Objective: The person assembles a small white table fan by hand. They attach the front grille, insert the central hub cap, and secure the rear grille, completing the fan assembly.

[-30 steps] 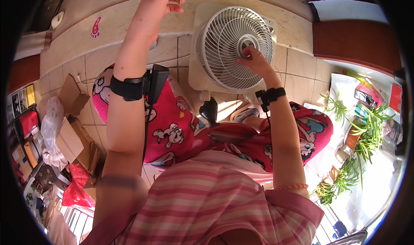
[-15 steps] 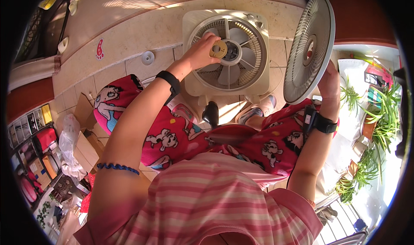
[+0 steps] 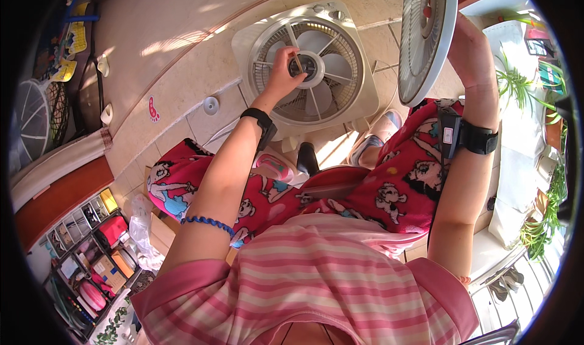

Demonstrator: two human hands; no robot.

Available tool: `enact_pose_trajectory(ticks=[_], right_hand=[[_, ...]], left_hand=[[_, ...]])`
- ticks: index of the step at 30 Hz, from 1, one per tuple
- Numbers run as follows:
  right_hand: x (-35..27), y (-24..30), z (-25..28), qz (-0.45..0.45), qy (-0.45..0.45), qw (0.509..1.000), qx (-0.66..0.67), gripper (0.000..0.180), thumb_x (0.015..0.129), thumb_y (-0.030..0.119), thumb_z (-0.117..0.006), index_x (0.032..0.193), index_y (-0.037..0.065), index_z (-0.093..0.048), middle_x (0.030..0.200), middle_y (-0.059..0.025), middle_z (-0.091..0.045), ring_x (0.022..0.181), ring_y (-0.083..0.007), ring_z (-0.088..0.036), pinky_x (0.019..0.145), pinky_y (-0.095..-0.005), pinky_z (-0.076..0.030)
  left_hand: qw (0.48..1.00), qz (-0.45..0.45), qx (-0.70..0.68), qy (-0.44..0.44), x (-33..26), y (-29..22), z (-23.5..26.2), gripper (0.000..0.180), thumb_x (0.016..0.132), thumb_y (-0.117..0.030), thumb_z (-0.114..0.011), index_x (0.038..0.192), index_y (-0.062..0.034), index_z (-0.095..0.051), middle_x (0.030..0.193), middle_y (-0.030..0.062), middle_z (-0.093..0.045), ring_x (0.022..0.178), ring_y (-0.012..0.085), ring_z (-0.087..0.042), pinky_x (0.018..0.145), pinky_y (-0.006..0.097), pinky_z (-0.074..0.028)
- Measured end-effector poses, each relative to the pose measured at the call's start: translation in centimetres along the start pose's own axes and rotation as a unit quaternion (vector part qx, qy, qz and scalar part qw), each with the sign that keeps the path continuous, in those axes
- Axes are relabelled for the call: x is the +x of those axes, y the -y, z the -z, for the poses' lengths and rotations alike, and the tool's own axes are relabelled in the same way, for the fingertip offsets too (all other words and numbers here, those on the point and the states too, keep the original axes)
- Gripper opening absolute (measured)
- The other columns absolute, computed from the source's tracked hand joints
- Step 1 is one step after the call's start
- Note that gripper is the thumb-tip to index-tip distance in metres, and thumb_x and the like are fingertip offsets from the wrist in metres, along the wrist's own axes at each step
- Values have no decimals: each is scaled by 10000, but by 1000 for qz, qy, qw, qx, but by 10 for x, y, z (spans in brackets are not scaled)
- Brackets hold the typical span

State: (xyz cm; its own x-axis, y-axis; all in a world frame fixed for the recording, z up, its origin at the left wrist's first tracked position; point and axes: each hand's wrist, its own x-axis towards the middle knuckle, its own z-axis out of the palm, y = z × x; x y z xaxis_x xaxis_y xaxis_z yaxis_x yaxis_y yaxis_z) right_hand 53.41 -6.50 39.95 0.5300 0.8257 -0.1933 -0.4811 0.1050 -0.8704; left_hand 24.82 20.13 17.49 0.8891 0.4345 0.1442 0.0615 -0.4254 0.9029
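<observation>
In front of my knees a cream box fan (image 3: 239, 41) lies face up, its blades and spoked frame exposed. My left hand (image 3: 280, 80) is over its hub (image 3: 313, 70), thumb and fingers pinching a small yellowish disc (image 3: 297, 63), now turned nearly edge-on. I cannot tell whether the disc touches the hub. At the right, my right hand (image 3: 476, 54) grips the rim of a round ribbed fan grille (image 3: 420, 47), raised and tilted almost upright. Some of the right fingers are hidden behind the grille.
A small white round piece (image 3: 211, 106) lies on the tiles left of the fan. Near my feet stands a black rounded object (image 3: 308, 158). Potted plants (image 3: 541, 223) line the right side; a compartmented organizer (image 3: 91, 254) is at the lower left.
My left hand has turned the disc from face-on to edge-on, closer to the hub. The grille has moved up in view with my right hand. The whole view has rotated somewhat.
</observation>
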Motion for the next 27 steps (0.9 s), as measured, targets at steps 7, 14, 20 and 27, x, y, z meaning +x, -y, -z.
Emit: enact_pose_trajectory(ticks=[7, 14, 20, 27], right_hand=[[4, -5, 20, 29, -12, 998, -56, 418, 998, 227, -408, 1319, -9, -533, 1213, -100, -625, 1064, -172, -567, 940, -302, -417], [-2, -6, 8, 13, -40, 995, -86, 410, 994, 239, -415, 1306, 12, -553, 1151, -60, -646, 918, -112, -532, 856, -267, -408], [-1, -4, 1, 5, -53, 996, -78, 382, 990, 251, -453, 1263, 18, -585, 1083, -31, -656, 777, -70, -439, 739, -223, -370], [0, -8, -9, 6, -70, 994, -86, 369, 988, 263, -475, 1232, 19, -605, 1057, -32, -668, 759, -67, -432, 727, -217, -364]], left_hand=[[999, 31, -33, -21, -19, 13, -5, 647, 690, -41, -799, 1239, -34, -456, 1342, 148, -474, 1272, 273, -477, 1058, 367, -393], [996, 19, 90, -7, -17, 12, -5, 706, 700, -119, -778, 1314, -29, -442, 1327, 161, -473, 1274, 312, -448, 1053, 392, -386], [990, 25, 137, -27, -13, 10, -3, 762, 690, -139, -772, 1359, -46, -418, 1315, 157, -444, 1226, 348, -449, 1025, 414, -403], [985, 20, 174, -7, -22, 24, -13, 775, 668, -143, -823, 1342, -51, -451, 1320, 152, -457, 1244, 334, -431, 1057, 413, -367]])
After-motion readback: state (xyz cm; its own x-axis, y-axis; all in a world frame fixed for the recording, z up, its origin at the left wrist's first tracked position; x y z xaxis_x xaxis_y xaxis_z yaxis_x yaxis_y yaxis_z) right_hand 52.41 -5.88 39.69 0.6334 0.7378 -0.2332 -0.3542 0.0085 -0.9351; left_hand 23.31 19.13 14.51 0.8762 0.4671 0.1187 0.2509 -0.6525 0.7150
